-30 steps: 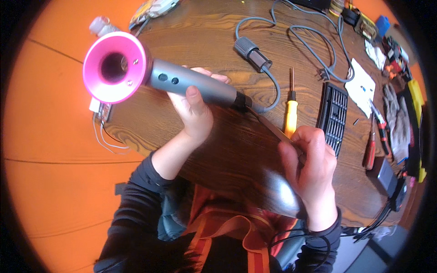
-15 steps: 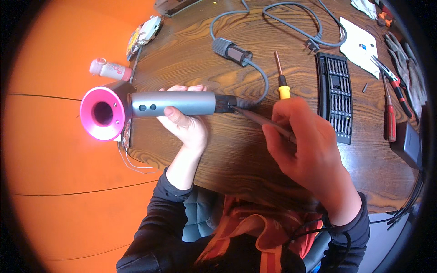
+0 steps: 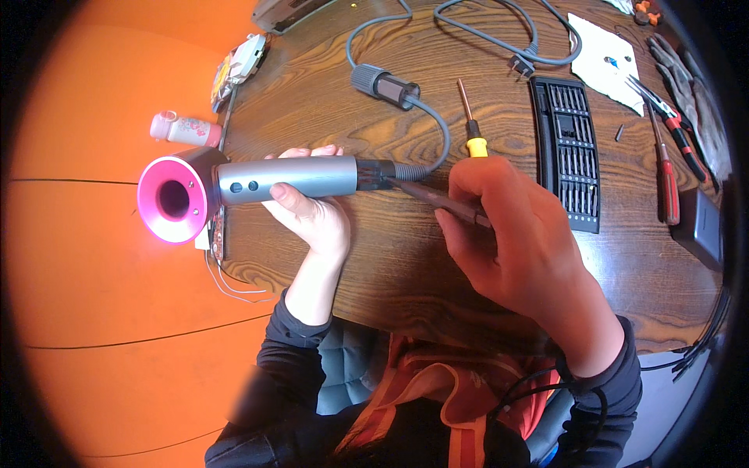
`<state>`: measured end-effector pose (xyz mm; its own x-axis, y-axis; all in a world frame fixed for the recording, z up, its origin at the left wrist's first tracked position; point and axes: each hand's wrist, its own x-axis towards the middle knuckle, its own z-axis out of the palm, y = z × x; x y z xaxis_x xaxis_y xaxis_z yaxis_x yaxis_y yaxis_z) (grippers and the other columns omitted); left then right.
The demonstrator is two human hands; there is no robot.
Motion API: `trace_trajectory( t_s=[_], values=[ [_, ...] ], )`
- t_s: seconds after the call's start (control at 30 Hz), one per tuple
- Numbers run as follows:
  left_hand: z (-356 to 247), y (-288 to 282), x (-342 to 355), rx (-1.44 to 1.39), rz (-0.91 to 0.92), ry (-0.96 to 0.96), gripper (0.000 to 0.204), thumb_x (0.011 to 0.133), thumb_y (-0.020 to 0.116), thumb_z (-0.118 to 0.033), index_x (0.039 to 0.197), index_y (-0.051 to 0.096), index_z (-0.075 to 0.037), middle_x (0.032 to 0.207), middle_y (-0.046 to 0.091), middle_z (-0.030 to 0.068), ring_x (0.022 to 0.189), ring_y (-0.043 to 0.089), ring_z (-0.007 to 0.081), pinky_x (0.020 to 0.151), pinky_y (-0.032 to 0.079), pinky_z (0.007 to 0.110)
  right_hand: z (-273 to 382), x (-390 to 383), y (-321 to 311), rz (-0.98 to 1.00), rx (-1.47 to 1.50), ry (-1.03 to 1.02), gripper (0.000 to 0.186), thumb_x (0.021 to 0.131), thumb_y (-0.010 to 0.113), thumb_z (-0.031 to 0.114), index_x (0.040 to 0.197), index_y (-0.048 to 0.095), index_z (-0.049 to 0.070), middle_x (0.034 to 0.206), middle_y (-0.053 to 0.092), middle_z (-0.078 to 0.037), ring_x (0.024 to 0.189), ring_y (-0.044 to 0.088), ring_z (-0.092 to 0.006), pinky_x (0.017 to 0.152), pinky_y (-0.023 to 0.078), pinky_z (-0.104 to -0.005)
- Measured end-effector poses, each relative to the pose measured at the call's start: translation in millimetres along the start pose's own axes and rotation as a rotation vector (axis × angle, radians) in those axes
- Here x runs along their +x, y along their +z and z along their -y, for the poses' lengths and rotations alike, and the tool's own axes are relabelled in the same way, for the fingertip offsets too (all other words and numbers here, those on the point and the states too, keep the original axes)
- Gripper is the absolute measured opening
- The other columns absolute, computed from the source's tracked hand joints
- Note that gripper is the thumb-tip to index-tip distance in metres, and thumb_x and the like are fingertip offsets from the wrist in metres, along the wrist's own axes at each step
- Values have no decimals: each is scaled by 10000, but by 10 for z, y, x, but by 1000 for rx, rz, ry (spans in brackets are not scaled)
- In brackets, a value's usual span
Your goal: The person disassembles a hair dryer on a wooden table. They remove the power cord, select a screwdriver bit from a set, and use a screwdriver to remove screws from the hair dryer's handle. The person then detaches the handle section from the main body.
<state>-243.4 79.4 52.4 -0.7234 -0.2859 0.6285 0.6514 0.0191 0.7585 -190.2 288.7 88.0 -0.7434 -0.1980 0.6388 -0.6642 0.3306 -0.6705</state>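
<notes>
My left hand (image 3: 316, 222) is wrapped around the grey handle of a hair dryer (image 3: 292, 178), its thumb near two small dark buttons. The pink ring-shaped head of the dryer points left, with the dark hole facing up at me. At the handle's right end is a dark, exposed section (image 3: 376, 175) where the grey cord (image 3: 445, 132) enters through a ribbed sleeve. Slim dark grey tweezers (image 3: 437, 200) are pinched in my right hand (image 3: 523, 234). Their tip meets the dark section beside the cord sleeve; whether it grips anything there is too small to tell.
Beyond my right hand lies a yellow-handled screwdriver (image 3: 474, 140), next to a black bit case (image 3: 568, 156). Farther right are red-handled pliers (image 3: 677, 136), a red screwdriver (image 3: 669, 187), grey gloves (image 3: 686, 93) and a dark box (image 3: 697, 226). A pink-and-white bottle (image 3: 185, 129) is at left.
The whole view has shifted slightly, so the tabletop items sit a little higher and farther left. Both hands keep their holds, and the tweezers' tip stays at the handle's end.
</notes>
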Motion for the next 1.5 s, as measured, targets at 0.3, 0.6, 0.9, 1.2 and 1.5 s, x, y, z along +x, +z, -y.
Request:
trace_trajectory(
  t_s=[0.3, 0.6, 0.9, 1.2, 1.5],
  values=[
    [1, -3, -2, 3, 9, 17, 563, 866, 425, -503, 1174, 245, -67, 960, 464, 128, 798, 582, 263, 736, 503, 444, -27, 31, 25, -68, 2, -109, 281, 723, 652, -36, 958, 502, -3, 832, 541, -128, 683, 550, -284, 598, 463, -319],
    [1, -12, 11, 5, 11, 3, 579, 852, 436, -524, 1155, 254, -65, 954, 465, 123, 796, 584, 263, 734, 505, 442, -29, -23, 105, -138, 249, -77, 347, 716, 616, -111, 1028, 493, -22, 1007, 562, -134, 820, 589, -195, 740, 504, -274],
    [-15, 13, -12, -15, -7, -30, 609, 843, 446, -530, 1172, 237, -62, 945, 467, 122, 798, 582, 268, 733, 503, 455, -175, -56, 220, -246, 278, -251, 340, 714, 618, -101, 1008, 492, 15, 993, 608, -177, 822, 605, -274, 712, 476, -331],
    [3, 8, -16, 4, -15, -65, 625, 846, 432, -537, 1184, 218, -58, 950, 464, 125, 820, 579, 276, 738, 500, 463, -128, -40, 111, -308, 132, -275, 266, 718, 627, -84, 958, 546, -6, 921, 622, -208, 799, 614, -270, 671, 486, -315],
    [12, 21, -33, 25, -17, -69, 545, 877, 388, -505, 1153, 235, -60, 959, 460, 128, 827, 580, 277, 732, 507, 458, -149, -34, 77, -284, 174, -342, 278, 696, 678, -56, 938, 548, -13, 902, 625, -204, 740, 620, -257, 620, 496, -285]
  ],
)
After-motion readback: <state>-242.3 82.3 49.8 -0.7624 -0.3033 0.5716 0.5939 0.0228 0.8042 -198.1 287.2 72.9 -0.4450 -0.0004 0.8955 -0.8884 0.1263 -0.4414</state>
